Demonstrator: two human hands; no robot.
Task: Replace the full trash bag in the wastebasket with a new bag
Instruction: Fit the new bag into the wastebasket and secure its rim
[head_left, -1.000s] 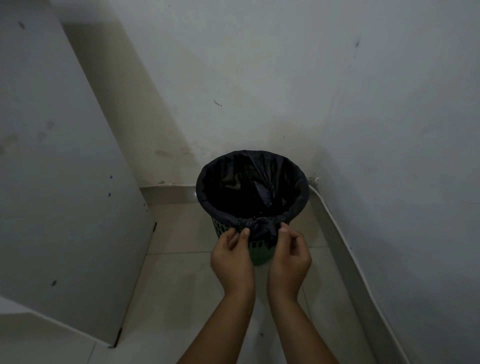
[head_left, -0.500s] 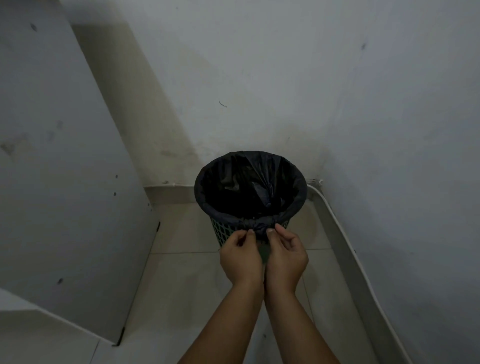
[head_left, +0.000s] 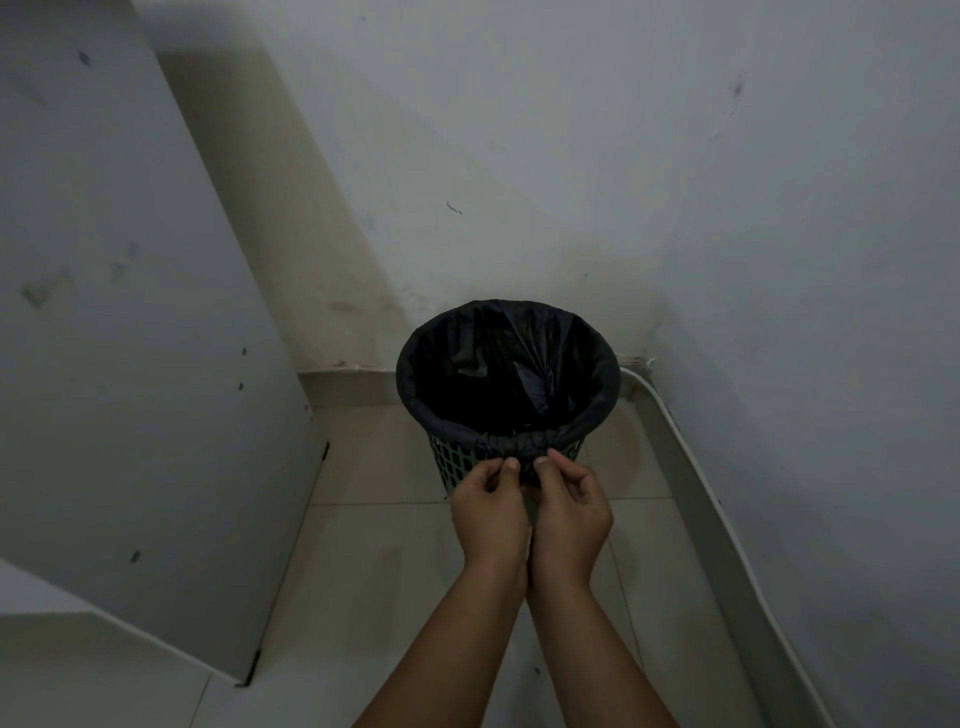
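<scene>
A green mesh wastebasket (head_left: 451, 460) stands on the tiled floor in the corner of two walls. A black trash bag (head_left: 587, 364) lines it, its edge folded over the rim and bunched into a twisted roll at the near side. My left hand (head_left: 488, 512) and my right hand (head_left: 569, 512) are side by side just below that roll. Each pinches the slack black plastic hanging under it between thumb and fingertips. The inside of the bag looks dark and I cannot tell what it holds.
A white panel (head_left: 130, 364) stands close on the left, its lower corner near the basket. A white cable or pipe (head_left: 691, 467) runs along the baseboard on the right wall. Pale floor tiles (head_left: 374, 571) lie open in front of the basket.
Both hands have closed in together at the near rim, and the loose flap of bag that hung between them is now gathered into a tight roll at the rim.
</scene>
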